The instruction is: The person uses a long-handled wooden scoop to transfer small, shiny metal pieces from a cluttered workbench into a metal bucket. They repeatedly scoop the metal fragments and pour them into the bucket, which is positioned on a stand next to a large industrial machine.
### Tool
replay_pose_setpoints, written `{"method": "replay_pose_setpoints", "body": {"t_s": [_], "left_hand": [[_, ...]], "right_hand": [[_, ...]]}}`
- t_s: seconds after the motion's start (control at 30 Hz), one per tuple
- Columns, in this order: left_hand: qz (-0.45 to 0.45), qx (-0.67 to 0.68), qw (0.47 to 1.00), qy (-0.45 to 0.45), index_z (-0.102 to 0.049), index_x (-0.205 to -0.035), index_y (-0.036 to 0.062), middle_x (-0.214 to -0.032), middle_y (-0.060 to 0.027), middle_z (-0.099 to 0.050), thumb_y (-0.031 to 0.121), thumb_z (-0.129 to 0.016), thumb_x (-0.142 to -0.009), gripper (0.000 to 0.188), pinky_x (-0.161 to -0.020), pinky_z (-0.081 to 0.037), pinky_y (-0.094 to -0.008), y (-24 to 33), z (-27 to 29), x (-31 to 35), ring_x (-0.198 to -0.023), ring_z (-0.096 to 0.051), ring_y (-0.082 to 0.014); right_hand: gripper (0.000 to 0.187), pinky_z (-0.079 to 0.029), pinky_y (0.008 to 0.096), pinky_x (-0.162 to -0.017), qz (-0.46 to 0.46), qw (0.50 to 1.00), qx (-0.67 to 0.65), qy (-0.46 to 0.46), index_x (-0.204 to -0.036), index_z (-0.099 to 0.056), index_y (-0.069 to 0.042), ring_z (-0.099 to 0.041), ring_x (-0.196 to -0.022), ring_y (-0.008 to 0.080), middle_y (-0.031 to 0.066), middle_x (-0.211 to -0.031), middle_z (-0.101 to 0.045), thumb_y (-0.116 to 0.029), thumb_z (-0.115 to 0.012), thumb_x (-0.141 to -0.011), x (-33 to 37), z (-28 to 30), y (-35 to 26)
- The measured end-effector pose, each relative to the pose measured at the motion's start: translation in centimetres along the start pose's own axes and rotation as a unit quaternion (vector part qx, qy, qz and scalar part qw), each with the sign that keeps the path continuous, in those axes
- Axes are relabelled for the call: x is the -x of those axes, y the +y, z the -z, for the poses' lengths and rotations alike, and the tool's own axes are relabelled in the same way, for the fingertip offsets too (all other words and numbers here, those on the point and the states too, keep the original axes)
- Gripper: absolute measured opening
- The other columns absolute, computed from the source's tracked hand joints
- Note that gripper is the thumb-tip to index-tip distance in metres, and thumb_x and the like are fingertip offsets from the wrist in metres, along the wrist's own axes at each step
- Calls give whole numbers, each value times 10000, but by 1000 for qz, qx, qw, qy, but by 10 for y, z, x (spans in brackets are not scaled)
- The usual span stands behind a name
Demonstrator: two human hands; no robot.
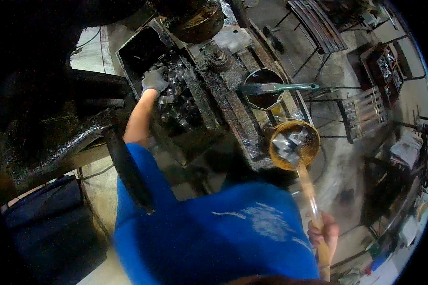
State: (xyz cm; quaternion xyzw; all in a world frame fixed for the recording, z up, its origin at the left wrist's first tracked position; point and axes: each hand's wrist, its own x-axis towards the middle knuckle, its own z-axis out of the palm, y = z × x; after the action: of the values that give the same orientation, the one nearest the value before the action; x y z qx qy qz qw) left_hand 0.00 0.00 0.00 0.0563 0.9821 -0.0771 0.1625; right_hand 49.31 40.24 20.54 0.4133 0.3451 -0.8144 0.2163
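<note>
My left hand (155, 81), in a grey glove, reaches down among dark and shiny metal pieces (179, 97) in an oily metal bin. Its fingers look curled, and whatever is in them is hidden. At the lower right my bare right hand (324, 233) is closed round the pale handle (310, 192) of a round strainer. The strainer (274, 151) has a yellowish rim, and several shiny metal pieces (292, 142) lie inside it. It is held beside the near right end of the machine bed.
A green-handled brush (290, 87) rests across a round pan (266, 102) on the grimy machine bed (240, 116). A large round machine part (199, 26) overhangs the bin's far side. Slatted racks (318, 26) stand to the right; a dark machine arm (123, 166) juts in at left.
</note>
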Motion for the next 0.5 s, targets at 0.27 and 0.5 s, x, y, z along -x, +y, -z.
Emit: {"method": "replay_pose_setpoints", "body": {"t_s": [0.27,0.5], "left_hand": [[-20,-78,996,-26,-389,-1235,185,-1175,-130,-476,299,-650,-610,687,-813,-452,-409,22,-6,-1,-1014,-522,-328],[-41,-85,995,24,-476,-1079,87,-1041,-145,-547,207,-587,-700,412,-765,-463,-413,10,-15,3,-929,-566,-311]], "right_hand": [[629,-280,154,-291,-4,999,26,25,-1038,-457,67,-346,-402,29,-13,-561,-367,-456,-569,-707,4,-12,-5],[530,-274,158,-283,1,999,-26,34,-1013,-469,46,-334,-389,30,-11,-551,-368,-369,-548,-693,0,-19,7]]}}
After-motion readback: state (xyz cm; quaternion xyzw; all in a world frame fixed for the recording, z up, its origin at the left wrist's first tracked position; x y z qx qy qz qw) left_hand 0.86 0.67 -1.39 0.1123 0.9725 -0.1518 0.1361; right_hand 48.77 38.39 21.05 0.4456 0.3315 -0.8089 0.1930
